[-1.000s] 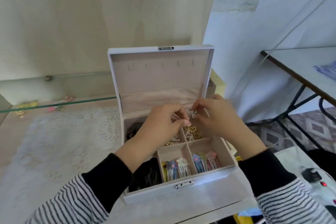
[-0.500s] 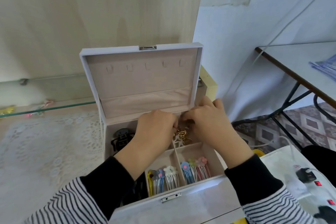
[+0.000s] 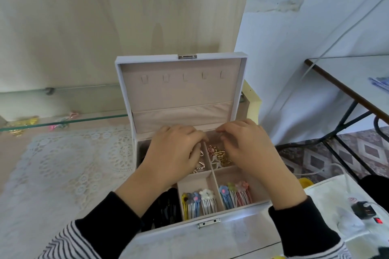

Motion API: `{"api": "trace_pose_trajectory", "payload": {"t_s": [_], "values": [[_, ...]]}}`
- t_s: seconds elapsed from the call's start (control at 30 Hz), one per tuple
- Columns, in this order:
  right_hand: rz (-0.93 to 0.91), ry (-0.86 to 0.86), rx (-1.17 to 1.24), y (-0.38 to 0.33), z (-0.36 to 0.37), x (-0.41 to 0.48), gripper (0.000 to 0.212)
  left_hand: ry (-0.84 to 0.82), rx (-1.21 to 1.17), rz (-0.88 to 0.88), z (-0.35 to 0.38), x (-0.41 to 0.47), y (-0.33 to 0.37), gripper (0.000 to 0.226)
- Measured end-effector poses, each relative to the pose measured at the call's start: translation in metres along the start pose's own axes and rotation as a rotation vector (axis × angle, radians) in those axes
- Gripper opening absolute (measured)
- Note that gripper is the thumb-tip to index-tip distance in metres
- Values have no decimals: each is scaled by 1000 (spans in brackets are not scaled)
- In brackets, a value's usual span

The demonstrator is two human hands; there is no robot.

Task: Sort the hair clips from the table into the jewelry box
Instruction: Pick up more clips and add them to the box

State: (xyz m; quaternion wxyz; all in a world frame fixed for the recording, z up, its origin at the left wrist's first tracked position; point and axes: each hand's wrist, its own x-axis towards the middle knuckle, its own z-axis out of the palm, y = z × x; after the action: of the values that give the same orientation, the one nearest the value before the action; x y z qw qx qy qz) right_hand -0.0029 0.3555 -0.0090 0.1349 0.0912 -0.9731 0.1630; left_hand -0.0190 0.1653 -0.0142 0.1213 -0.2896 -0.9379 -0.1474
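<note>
While the jewelry box (image 3: 231,231) stands open near the tabletop's (image 3: 27,206) six o'clock edge, its lid (image 3: 181,88) upright at twelve o'clock, both hands hover palm-down over the rear compartments. The left hand (image 3: 174,153) covers the back middle section, fingers curled toward the divider; its grip is bent inward, but whether the fingertips pinch anything cannot be told, since they are hidden under the knuckles. The right hand (image 3: 246,147) sits at three o'clock of the left, just beside it, fingers curled down over the back right compartment; its grip looks loosely closed, and what it has hold of, if anything, cannot be told. Between the two hands lie gold metal clips (image 3: 221,156), with a small pink piece among them. In the front middle compartment, at six o'clock of the left hand, flower-topped snap clips (image 3: 200,202) lie side by side in yellow, blue and white. At their three o'clock, past a divider, another row of flower snap clips (image 3: 235,194) lies in blue, white and pink. Black clips (image 3: 166,208) fill the left section at seven o'clock. A lace doily (image 3: 63,164) covers the tabletop at nine o'clock of the box. Beyond it, at ten o'clock, more hair clips (image 3: 23,122) rest on a glass shelf (image 3: 84,120).
</note>
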Motion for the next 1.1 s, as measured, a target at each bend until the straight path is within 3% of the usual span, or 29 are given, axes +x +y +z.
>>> {"api": "trace_pose_trajectory", "payload": {"t_s": [0.37, 0.7, 0.87, 1.1], "values": [[-87, 136, 153, -69, 37, -1, 29, 184, 152, -153, -19, -52, -36, 39], [-150, 215, 180, -151, 60, -7, 35, 303, 74, -211, -23, -114, -79, 41], [-189, 258, 122, -192, 70, -6, 41, 246, 153, -384, -23, -139, -102, 49], [-248, 190, 159, -244, 93, -2, 45, 166, 227, -601, -30, -165, -144, 58]]}}
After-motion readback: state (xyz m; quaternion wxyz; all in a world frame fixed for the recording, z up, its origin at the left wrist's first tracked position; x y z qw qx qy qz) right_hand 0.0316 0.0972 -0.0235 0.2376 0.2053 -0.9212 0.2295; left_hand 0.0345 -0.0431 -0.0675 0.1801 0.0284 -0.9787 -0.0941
